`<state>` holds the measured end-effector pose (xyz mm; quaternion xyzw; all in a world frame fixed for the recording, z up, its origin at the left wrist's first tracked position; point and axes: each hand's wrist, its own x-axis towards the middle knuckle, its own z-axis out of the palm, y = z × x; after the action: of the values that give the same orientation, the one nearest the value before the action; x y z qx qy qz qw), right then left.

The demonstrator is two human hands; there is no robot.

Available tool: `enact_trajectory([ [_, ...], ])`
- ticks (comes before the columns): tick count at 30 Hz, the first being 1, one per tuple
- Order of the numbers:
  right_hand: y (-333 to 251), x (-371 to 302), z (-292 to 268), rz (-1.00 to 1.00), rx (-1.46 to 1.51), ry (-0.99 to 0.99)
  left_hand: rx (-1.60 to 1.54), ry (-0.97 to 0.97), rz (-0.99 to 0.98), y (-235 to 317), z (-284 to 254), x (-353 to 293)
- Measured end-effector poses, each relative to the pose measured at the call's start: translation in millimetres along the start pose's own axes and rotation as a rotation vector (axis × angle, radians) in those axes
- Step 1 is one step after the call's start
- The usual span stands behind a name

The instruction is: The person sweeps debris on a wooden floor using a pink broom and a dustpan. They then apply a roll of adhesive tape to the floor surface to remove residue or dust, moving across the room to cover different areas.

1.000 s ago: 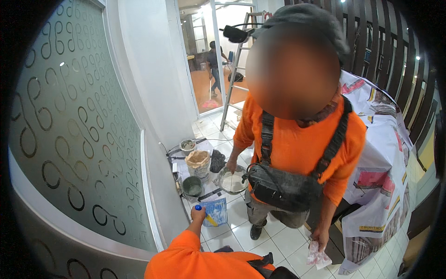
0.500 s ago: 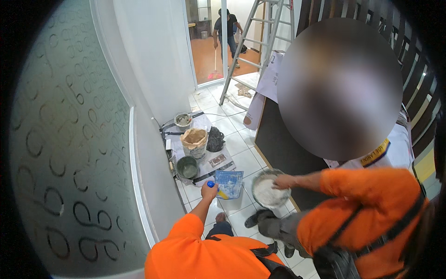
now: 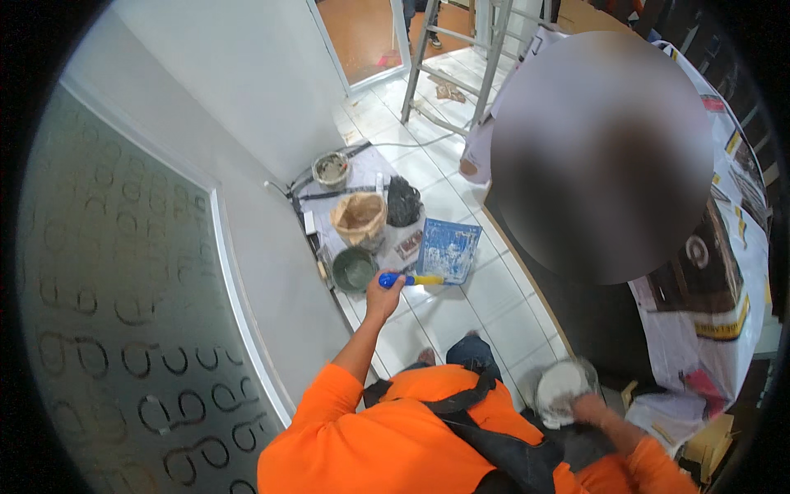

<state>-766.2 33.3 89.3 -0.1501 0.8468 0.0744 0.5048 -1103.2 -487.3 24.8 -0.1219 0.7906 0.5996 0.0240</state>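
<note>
Holding flat, squarish blue blade (image 3: 449,251), apparently plastic, white-smeared; rounded handle (image 3: 415,281)

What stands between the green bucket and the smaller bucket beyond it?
In the head view, the open brown paper sack stands between the green bucket and the smaller bucket.

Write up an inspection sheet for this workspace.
Surface: white tiled floor; pale sheet under the containers.
Job's things: blue-and-yellow handle; flat blue board, white-smeared; bowl of white material, another person's hand at it.
Clutter: dark bucket, paper bag, small bucket, black bag.
Hands: left hand closed around the handle; right hand not in view.
Cables: one thin cable across the tiles.
Surroundings: ladder, frosted patterned glass, printed sheeting.
</note>
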Motion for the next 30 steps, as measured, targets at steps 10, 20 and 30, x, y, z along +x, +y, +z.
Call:
enact_trajectory([
  [10, 27.6, 233.1, -93.6, 0.295, 1.108, 0.051, -0.078, 0.123, -0.088, 108.7, -10.4, 186.3],
  [20, 90.1, 358.7, -481.4, -0.031, 1.325, 0.369, -0.108, 0.294, -0.077, 201.7, -40.5, 353.4],
  [30, 105.6, 454.0, -790.0, 0.02, 1.754, 0.372, -0.211, 0.378, -0.126, 162.0, -31.2, 609.8],
])
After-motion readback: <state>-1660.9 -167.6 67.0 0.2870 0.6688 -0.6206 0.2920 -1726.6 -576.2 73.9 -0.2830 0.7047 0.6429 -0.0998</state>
